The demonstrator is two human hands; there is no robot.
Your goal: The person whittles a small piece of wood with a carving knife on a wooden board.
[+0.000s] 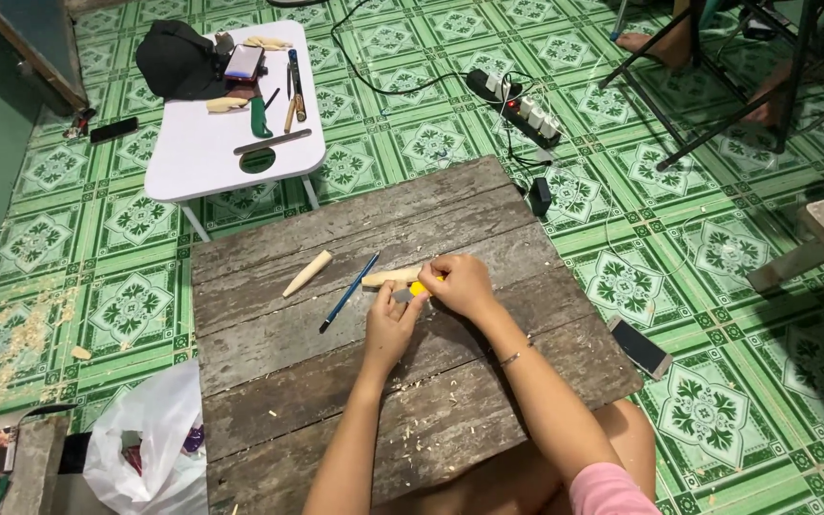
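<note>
Head view shows your right hand (pixel 460 284) gripping a yellow-handled knife (pixel 416 289) against a pale wooden piece (pixel 388 278). Your left hand (pixel 391 324) is curled under it; what it grips, I cannot tell. At nine o'clock lies a blue pencil (pixel 349 292).

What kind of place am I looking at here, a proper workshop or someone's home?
Most likely a room at home used for wood carving. A weathered plank board sits low on the green patterned floor tiles, wood shavings lie on the floor, and a small white folding table holds carving tools.
</note>
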